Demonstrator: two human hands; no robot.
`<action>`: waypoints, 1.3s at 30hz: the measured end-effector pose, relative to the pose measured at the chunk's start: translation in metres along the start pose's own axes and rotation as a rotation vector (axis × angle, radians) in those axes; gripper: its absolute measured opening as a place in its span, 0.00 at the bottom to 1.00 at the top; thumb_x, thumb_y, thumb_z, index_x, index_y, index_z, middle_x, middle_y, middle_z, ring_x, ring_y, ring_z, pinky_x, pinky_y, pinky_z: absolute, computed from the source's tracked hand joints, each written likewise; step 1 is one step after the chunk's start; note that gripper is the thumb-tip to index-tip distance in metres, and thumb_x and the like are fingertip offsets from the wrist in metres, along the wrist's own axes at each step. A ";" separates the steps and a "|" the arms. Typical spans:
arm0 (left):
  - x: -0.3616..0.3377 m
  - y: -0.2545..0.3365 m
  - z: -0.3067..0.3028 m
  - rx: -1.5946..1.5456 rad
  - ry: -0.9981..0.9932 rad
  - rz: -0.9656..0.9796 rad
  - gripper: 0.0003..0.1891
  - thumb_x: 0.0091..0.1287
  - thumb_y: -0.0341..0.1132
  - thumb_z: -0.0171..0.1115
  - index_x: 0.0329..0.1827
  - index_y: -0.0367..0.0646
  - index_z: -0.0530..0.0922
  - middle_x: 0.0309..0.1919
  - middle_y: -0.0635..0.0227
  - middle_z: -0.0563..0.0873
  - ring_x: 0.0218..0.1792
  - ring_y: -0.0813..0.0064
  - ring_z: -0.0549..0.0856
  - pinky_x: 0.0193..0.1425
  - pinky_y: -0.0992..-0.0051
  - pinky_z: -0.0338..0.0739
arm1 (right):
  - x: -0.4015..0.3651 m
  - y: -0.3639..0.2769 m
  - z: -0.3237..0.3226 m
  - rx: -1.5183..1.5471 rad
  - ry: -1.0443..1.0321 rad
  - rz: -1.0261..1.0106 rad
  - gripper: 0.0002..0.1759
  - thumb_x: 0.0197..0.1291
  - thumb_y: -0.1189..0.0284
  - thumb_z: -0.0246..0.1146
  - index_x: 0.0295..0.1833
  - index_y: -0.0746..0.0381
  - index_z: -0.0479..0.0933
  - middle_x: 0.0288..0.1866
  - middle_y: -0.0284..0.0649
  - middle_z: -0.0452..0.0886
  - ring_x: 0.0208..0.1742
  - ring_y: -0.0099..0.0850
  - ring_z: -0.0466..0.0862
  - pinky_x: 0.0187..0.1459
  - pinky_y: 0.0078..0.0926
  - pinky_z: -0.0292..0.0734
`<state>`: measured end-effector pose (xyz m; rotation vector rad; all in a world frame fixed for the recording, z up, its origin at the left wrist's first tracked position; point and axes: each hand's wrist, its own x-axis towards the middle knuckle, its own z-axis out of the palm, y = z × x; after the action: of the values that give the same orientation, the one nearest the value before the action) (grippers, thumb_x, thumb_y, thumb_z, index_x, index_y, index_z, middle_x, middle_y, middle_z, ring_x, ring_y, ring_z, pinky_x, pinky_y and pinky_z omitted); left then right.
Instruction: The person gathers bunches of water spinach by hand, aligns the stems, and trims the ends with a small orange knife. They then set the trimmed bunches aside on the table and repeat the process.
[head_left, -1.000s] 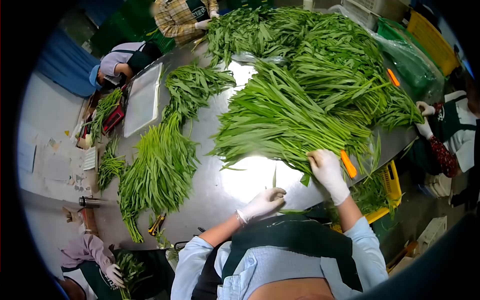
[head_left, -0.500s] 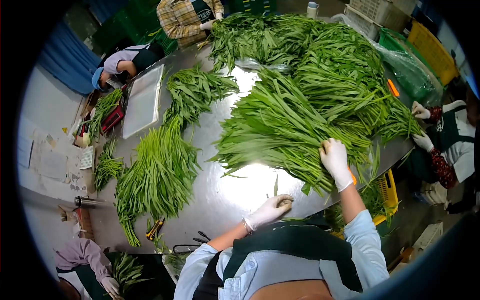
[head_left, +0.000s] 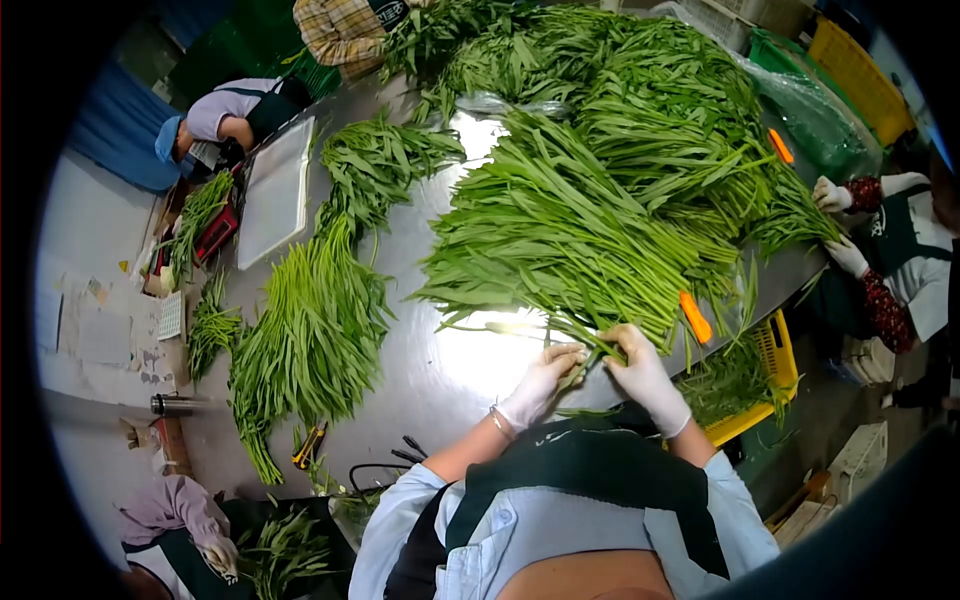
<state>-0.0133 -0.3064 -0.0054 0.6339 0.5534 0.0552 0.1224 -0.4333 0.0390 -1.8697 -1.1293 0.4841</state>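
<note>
My left hand (head_left: 545, 385), in a white glove, is closed in a pinch at the near table edge. Close by on its right, my gloved right hand (head_left: 645, 378) pinches a stalk of water spinach (head_left: 583, 338), whose lower part runs down to the left fingers. Exactly where each finger grips is partly hidden. Just beyond my hands lies a large heap of water spinach (head_left: 560, 230), cut stems toward me. An orange-handled tool (head_left: 695, 317) rests by the stem ends, right of my right hand.
Another water spinach pile (head_left: 310, 330) covers the left, near a yellow-black utility knife (head_left: 310, 445). A clear plastic tray (head_left: 275, 195) lies farther back. Below the right edge stands a yellow crate (head_left: 775, 365) with greens. Co-workers stand around the metal table (head_left: 420, 345); one's gloved hands (head_left: 840, 225) touch greens.
My right hand has left the big heap and come left and down beside my left hand, with a stalk now between them. The orange-handled tool is now uncovered.
</note>
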 end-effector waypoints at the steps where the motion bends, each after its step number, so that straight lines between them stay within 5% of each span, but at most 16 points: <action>1: 0.000 -0.001 -0.002 0.000 0.010 -0.019 0.11 0.66 0.26 0.52 0.51 0.34 0.72 0.40 0.63 0.80 0.35 0.80 0.79 0.40 0.81 0.76 | -0.006 0.002 0.006 0.042 0.044 -0.005 0.16 0.46 0.83 0.60 0.45 0.66 0.75 0.43 0.46 0.74 0.48 0.42 0.76 0.51 0.31 0.71; 2: 0.000 -0.002 -0.004 0.002 0.019 -0.039 0.11 0.66 0.27 0.53 0.50 0.35 0.73 0.39 0.64 0.81 0.35 0.80 0.79 0.39 0.81 0.76 | -0.011 0.000 0.008 0.045 0.080 -0.011 0.16 0.46 0.83 0.60 0.44 0.65 0.76 0.43 0.45 0.74 0.48 0.42 0.76 0.51 0.31 0.71; 6: -0.016 -0.006 0.004 0.657 0.272 0.421 0.06 0.64 0.28 0.59 0.42 0.37 0.77 0.31 0.71 0.81 0.28 0.86 0.76 0.34 0.86 0.72 | -0.024 0.003 0.008 0.140 0.230 0.077 0.14 0.44 0.83 0.61 0.41 0.64 0.76 0.40 0.44 0.76 0.47 0.42 0.76 0.50 0.33 0.71; 14: -0.032 0.014 0.033 0.075 0.221 0.284 0.06 0.65 0.27 0.57 0.42 0.37 0.73 0.33 0.69 0.81 0.28 0.84 0.79 0.31 0.84 0.74 | -0.030 -0.022 0.025 -0.216 0.195 -0.458 0.10 0.43 0.85 0.61 0.34 0.63 0.76 0.36 0.41 0.74 0.44 0.42 0.75 0.46 0.33 0.73; 17: -0.027 0.004 0.013 0.176 0.178 0.236 0.06 0.66 0.27 0.56 0.43 0.36 0.73 0.33 0.69 0.81 0.30 0.84 0.78 0.32 0.85 0.74 | -0.040 -0.017 0.035 0.076 0.061 -0.330 0.13 0.48 0.84 0.61 0.42 0.64 0.74 0.41 0.42 0.74 0.46 0.40 0.76 0.48 0.33 0.73; 18: -0.030 0.003 0.015 0.248 0.171 0.315 0.06 0.67 0.28 0.55 0.44 0.37 0.75 0.35 0.69 0.82 0.32 0.83 0.79 0.38 0.83 0.75 | -0.046 -0.020 0.039 0.368 0.064 -0.062 0.20 0.54 0.79 0.59 0.54 0.66 0.69 0.48 0.42 0.72 0.49 0.34 0.76 0.51 0.29 0.72; 21: -0.039 0.008 0.023 0.424 0.063 0.262 0.07 0.68 0.27 0.52 0.45 0.37 0.75 0.35 0.68 0.82 0.34 0.82 0.80 0.42 0.82 0.75 | -0.038 -0.021 0.031 0.922 -0.018 0.460 0.20 0.58 0.75 0.59 0.55 0.67 0.67 0.52 0.41 0.72 0.46 0.27 0.77 0.49 0.22 0.74; 25: -0.036 -0.003 0.019 0.445 -0.148 0.167 0.08 0.70 0.31 0.52 0.46 0.37 0.74 0.36 0.68 0.82 0.37 0.81 0.80 0.44 0.81 0.76 | -0.025 -0.029 0.017 0.937 -0.328 0.486 0.22 0.65 0.66 0.54 0.58 0.69 0.66 0.44 0.39 0.76 0.43 0.26 0.78 0.40 0.18 0.74; 29: -0.034 0.002 0.017 0.328 -0.135 0.097 0.16 0.73 0.42 0.46 0.45 0.38 0.76 0.35 0.70 0.80 0.37 0.80 0.79 0.44 0.80 0.74 | -0.016 -0.023 0.036 1.470 0.212 0.645 0.12 0.69 0.65 0.49 0.47 0.63 0.69 0.34 0.32 0.73 0.30 0.25 0.70 0.35 0.22 0.69; 31: -0.042 0.016 0.030 0.320 0.039 0.153 0.18 0.74 0.45 0.43 0.38 0.41 0.75 0.32 0.70 0.78 0.37 0.78 0.77 0.45 0.78 0.72 | -0.018 -0.013 0.033 1.579 0.273 0.624 0.12 0.68 0.61 0.50 0.40 0.59 0.68 0.21 0.28 0.64 0.23 0.23 0.67 0.27 0.20 0.65; 33: -0.041 0.023 0.013 0.198 0.102 0.253 0.17 0.73 0.45 0.43 0.34 0.43 0.75 0.32 0.69 0.77 0.37 0.77 0.76 0.46 0.76 0.72 | -0.032 0.001 0.010 1.861 -0.067 0.530 0.09 0.69 0.64 0.49 0.41 0.58 0.70 0.19 0.23 0.63 0.17 0.17 0.62 0.21 0.17 0.59; 37: -0.038 0.030 -0.001 -0.079 0.029 0.203 0.16 0.73 0.44 0.43 0.33 0.43 0.71 0.31 0.67 0.77 0.37 0.71 0.77 0.49 0.68 0.75 | -0.062 0.027 -0.051 1.242 -0.383 0.645 0.11 0.68 0.63 0.51 0.39 0.59 0.73 0.14 0.21 0.56 0.12 0.15 0.54 0.17 0.15 0.50; 39: -0.037 0.034 -0.006 -0.129 0.005 0.245 0.15 0.73 0.44 0.43 0.33 0.43 0.70 0.30 0.66 0.77 0.37 0.71 0.78 0.50 0.66 0.76 | -0.074 0.059 -0.083 1.098 -0.371 0.790 0.13 0.64 0.62 0.56 0.41 0.61 0.76 0.16 0.26 0.66 0.15 0.19 0.64 0.20 0.18 0.59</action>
<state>-0.0438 -0.2840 0.0279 0.5731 0.4705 0.3203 0.1720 -0.5485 0.0271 -1.1415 -0.1169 1.5642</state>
